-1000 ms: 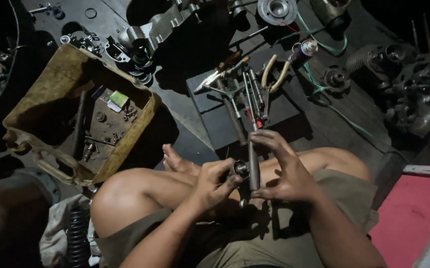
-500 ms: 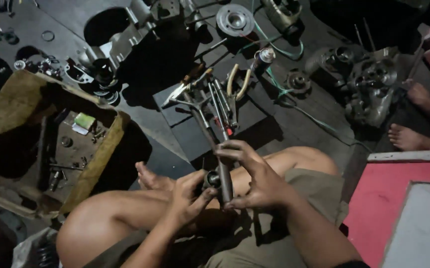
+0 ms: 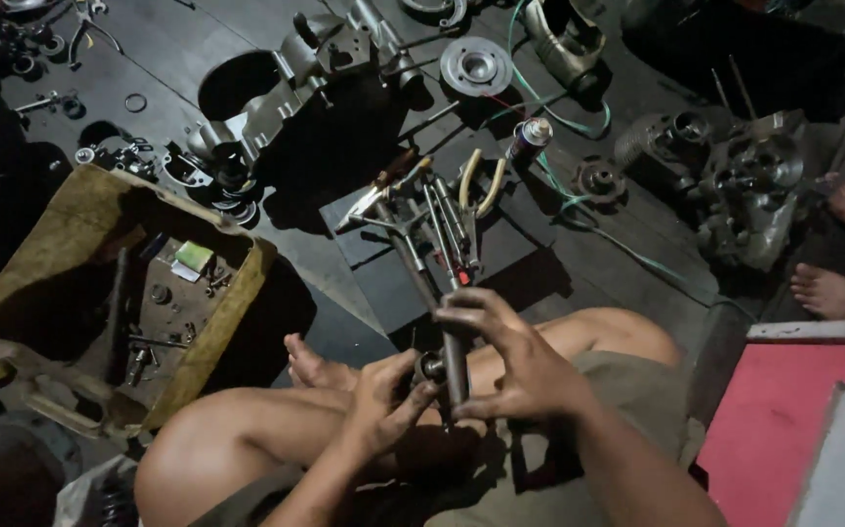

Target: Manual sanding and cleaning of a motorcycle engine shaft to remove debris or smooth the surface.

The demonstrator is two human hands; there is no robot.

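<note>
I sit cross-legged on a dark floor. My right hand (image 3: 510, 356) is wrapped around a long grey metal rod (image 3: 454, 363) held upright over my lap. My left hand (image 3: 383, 395) pinches a small round metal part (image 3: 431, 368) against the side of that rod. Both hands are close together above my bent knees. The rod's lower end is hidden behind my fingers.
A pile of wrenches and pliers (image 3: 432, 210) lies on a dark mat just ahead. A worn yellow-brown toolbox (image 3: 100, 293) with small parts stands at the left. Engine casings (image 3: 286, 88) and a cylinder block (image 3: 749, 181) are spread across the floor. Another person's bare feet (image 3: 837, 283) are at the right, beside a red board (image 3: 783, 420).
The camera view has shifted slightly. My hands keep the same hold on the rod and the small part, with only small finger movement.
</note>
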